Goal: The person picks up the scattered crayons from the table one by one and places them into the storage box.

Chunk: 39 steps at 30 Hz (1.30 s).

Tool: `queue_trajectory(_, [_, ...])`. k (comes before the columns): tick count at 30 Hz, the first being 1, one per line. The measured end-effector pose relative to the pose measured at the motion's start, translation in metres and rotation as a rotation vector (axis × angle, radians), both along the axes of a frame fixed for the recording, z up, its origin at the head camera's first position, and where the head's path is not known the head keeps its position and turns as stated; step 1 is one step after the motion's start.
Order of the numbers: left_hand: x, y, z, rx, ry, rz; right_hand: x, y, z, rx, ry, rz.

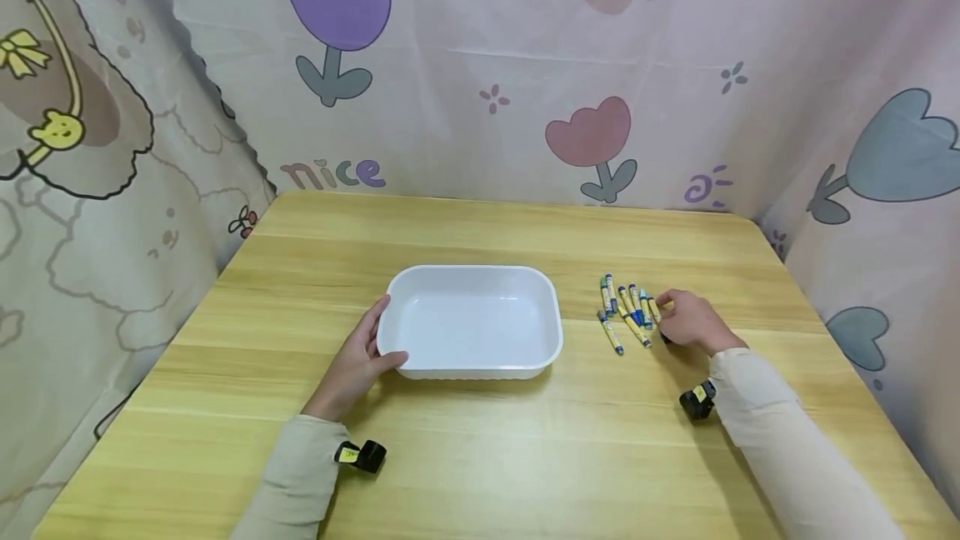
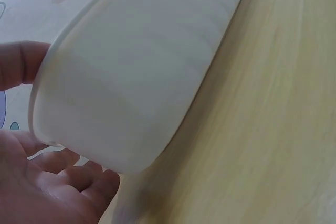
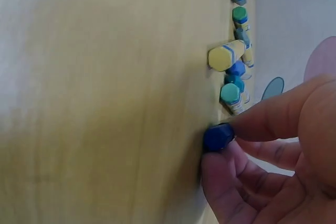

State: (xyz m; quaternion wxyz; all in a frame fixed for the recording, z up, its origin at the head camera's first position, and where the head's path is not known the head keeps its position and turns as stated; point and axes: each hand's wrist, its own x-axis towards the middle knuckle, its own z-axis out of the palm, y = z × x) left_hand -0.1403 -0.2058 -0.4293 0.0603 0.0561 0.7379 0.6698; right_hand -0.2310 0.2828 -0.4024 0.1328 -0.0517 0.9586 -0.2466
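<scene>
A white plastic tray (image 1: pixel 472 373) with rounded corners stands upright on the table, its inside bare. My left hand (image 1: pixel 358 361) grips its left end, thumb over the rim and fingers along the outer wall (image 2: pixel 121 87). To the right of the tray lies a loose group of crayons (image 1: pixel 628 315) in yellow wrappers. At that group's right edge, my right hand (image 1: pixel 692 322) pinches a dark blue crayon (image 3: pixel 218 137) between thumb and finger. Most of that crayon is hidden by the fingers. Close beside it, the right wrist view shows a light green crayon (image 3: pixel 230 93) and a yellow crayon (image 3: pixel 221 59).
The wooden table (image 1: pixel 510 457) ends at the back against a printed curtain (image 1: pixel 465 107), which also hangs along both sides. One crayon (image 1: pixel 611 333) lies a little nearer to me than most. Small black cameras (image 1: pixel 698 401) are strapped to both wrists.
</scene>
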Motion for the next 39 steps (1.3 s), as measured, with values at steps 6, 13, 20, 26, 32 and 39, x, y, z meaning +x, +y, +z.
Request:
queue_trajectory(6, [0.0,-0.001,0.001,0.007,-0.015,-0.012,0.002,0.001,0.006,0.001,-0.047,0.013])
queue_trajectory(13, [0.003,-0.002,-0.001,0.012,-0.019,-0.026,0.006,0.009,0.011,-0.18,-0.121,0.004])
queue_trajectory(20, [0.002,-0.003,-0.001,0.008,-0.015,-0.013,0.0,0.014,0.017,-0.355,-0.153,-0.037])
queue_trajectory(26, [-0.003,-0.003,-0.002,0.026,-0.003,-0.027,-0.002,0.009,0.03,-0.386,-0.157,-0.04])
queue_trajectory(32, [-0.005,-0.003,-0.004,0.022,-0.002,-0.032,-0.001,-0.004,0.047,-0.387,-0.139,-0.016])
queue_trajectory(39, [-0.003,-0.003,-0.002,0.01,-0.01,-0.022,-0.005,-0.032,0.063,-0.39,-0.131,-0.018])
